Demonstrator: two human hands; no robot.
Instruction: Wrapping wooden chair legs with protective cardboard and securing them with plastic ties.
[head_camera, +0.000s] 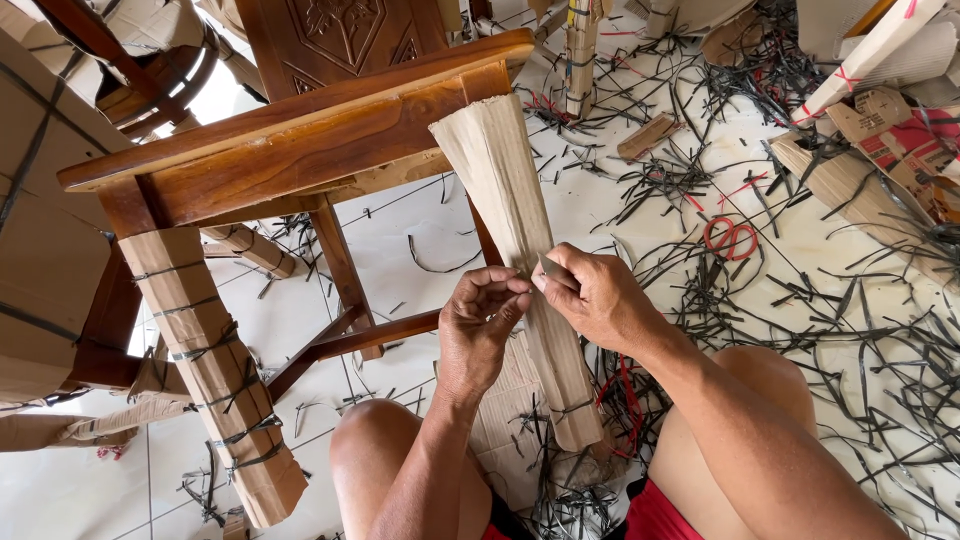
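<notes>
Hands (540, 300) on corrugated cardboard wrap (510, 200)

Bright, even daylight; sharp focus, slight edge distortion.

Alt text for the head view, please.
Both hands, left hand and right hand, pinch the cardboard wrapping on a wooden chair's leg. Black strap offcuts and red scissors litter the white tiled floor.
</notes>
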